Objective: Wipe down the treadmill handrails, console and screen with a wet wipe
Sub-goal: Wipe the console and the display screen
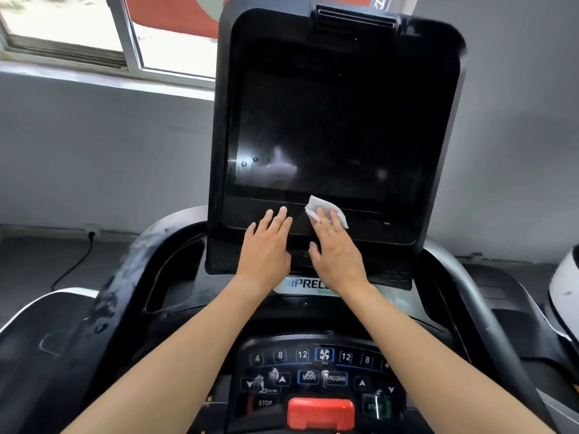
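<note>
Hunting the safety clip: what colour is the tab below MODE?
The tab is red; head view.

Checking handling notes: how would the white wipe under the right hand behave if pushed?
Probably floppy: the wipe lies crumpled under the straight fingers of the right hand. Likely light, so it may bunch or slip unless pressed flat.

wall (94, 158): grey | window (131, 32): upper left, daylit | floor (40, 264): dark
</note>
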